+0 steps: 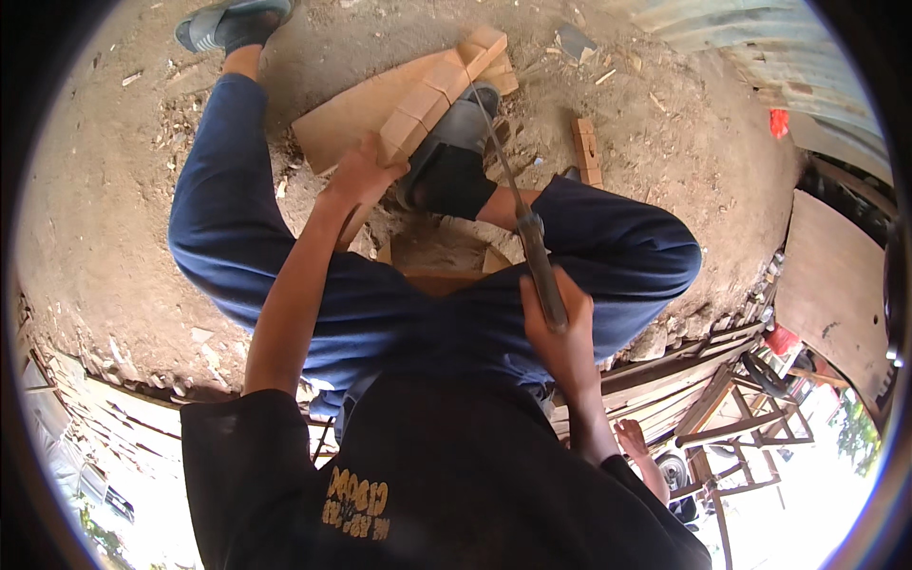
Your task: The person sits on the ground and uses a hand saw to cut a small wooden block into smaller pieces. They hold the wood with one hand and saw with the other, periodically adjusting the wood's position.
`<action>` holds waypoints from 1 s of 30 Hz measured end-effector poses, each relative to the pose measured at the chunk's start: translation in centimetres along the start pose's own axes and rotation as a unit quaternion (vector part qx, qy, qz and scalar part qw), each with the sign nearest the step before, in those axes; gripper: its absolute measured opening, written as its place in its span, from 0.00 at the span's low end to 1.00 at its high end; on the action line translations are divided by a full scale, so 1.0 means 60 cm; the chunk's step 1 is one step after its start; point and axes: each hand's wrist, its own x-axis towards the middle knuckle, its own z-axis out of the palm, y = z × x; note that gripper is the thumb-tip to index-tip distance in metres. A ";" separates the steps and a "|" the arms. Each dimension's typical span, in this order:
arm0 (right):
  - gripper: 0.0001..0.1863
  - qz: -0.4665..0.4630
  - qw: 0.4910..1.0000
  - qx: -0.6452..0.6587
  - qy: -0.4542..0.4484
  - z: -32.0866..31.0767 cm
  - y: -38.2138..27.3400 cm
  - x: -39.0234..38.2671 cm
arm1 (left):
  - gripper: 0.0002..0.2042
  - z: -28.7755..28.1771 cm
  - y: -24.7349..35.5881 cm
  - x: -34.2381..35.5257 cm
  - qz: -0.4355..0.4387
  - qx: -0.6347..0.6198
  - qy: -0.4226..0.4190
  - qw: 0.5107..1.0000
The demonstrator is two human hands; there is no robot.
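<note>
Right hand (560,332): fingers wrapped tight round the handle of a handsaw (527,233), held low between the knees.
Handsaw: thin blade runs up and away from the handle, its far end meeting the wood block at a notch near the block's upper end.
Left hand (366,176): fingers closed over the near, lower end of the wood block (442,85), pressing it down.
Wood block: pale, squared length with stepped cuts along its top; lies slanted, near end by the left hand, far end toward the top of the view.
Board (347,119): flat, light brown, under and left of the block; its near edge ends at the left hand.
Right foot (456,152): in a grey sandal, planted just beside the block, touching its right side, close to the blade.
Left foot (233,24): sandalled, well apart at upper left, on bare ground.
Ground (104,171): sandy earth with chips and shavings; open to the left of the knee and beyond the block.
Offcut (587,147): small notched piece right of the saw, apart from it.
Right edge: flat panel (836,285) and timber frames (741,408) crowd that side.
Stool edge (442,261): a wooden seat shows between the thighs.
</note>
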 end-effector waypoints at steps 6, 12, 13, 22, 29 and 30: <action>0.04 -0.014 1.000 0.006 -0.014 -0.001 -0.007 0.017 | 0.40 -0.007 0.011 0.001 -0.020 -0.025 -0.040 0.999; 0.08 -0.035 0.999 -0.011 0.002 -0.022 -0.002 0.026 | 0.39 -0.012 0.002 0.014 -0.007 -0.024 -0.022 0.999; 0.10 -0.034 0.999 -0.007 0.003 -0.028 -0.001 0.008 | 0.39 -0.012 -0.001 0.017 -0.006 -0.017 -0.020 1.000; 0.12 -0.074 0.997 0.003 -0.008 -0.020 -0.004 0.073 | 0.40 -0.009 0.010 0.015 -0.023 -0.028 -0.057 0.998; 0.11 -0.036 0.999 -0.019 -0.023 -0.061 -0.002 0.012 | 0.44 -0.006 0.003 0.019 -0.017 -0.043 -0.053 0.998; 0.11 -0.057 0.998 -0.013 -0.023 -0.048 0.005 0.040 | 0.44 -0.007 -0.001 0.019 -0.015 -0.035 -0.048 0.998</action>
